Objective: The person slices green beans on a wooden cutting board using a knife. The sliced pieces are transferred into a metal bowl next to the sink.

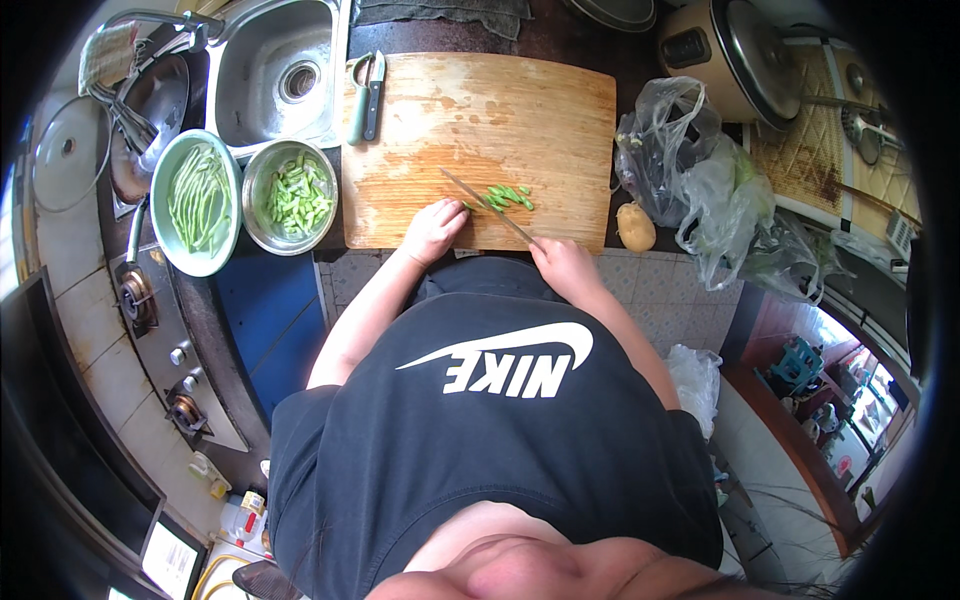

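My right hand [562, 259] grips the handle of a kitchen knife [499, 214], its blade slanting up and to the left over a wooden cutting board [480, 97]. Just left of the blade, my left hand [437, 227] rests curled at the board's near edge, its fingertips on a green bean that mostly hides under them. Right of the blade lie several cut green bean pieces [510, 196]. A steel bowl [251, 236] of cut beans and a pale green basin [196, 266] of long whole beans in water stand to the left.
A peeler [358, 112] and a small black-handled knife [373, 105] lie at the board's upper left. Beyond the bowls is a steel sink [259, 112]. Right of the board are a potato [636, 227], plastic bags [724, 187] and a large lidded cooker [709, 67]. A gas stove [169, 322] is at left.
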A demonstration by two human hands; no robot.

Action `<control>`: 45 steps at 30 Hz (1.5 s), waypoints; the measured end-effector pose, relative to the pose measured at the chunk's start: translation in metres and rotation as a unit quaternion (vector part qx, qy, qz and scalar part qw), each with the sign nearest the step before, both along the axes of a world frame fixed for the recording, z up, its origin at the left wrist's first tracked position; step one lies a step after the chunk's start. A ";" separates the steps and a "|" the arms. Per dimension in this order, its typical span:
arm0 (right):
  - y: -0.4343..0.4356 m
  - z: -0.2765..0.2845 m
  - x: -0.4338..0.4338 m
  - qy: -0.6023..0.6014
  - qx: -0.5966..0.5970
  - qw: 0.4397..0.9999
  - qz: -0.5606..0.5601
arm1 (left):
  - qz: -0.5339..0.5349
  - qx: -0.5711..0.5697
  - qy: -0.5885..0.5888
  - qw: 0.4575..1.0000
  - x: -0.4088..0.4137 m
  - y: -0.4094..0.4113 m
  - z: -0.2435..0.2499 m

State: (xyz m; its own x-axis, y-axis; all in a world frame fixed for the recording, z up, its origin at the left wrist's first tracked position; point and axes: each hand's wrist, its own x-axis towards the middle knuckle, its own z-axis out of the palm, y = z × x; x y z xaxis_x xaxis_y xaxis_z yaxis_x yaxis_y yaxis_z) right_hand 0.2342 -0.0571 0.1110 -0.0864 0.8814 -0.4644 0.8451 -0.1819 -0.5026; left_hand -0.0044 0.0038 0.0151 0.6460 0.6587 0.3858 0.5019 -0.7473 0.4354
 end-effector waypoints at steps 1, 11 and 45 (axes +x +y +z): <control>0.005 0.002 -0.005 -0.005 -0.003 1.000 0.008 | 0.001 -0.005 0.000 1.000 0.000 0.000 0.000; 0.030 0.003 -0.036 -0.030 -0.054 0.997 0.042 | 0.005 -0.009 -0.008 1.000 0.000 0.000 -0.001; -0.003 0.045 0.054 -0.003 0.083 0.987 -0.137 | -0.251 0.048 0.159 0.954 0.091 0.072 0.005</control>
State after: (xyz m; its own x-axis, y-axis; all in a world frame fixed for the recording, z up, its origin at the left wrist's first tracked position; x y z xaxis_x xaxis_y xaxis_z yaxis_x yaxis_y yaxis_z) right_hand 0.2887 -0.0600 0.1558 0.1671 0.9357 -0.3108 0.7789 -0.3186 -0.5403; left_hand 0.0866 0.0758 0.0196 0.9650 0.2067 0.1612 0.1650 -0.9568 0.2393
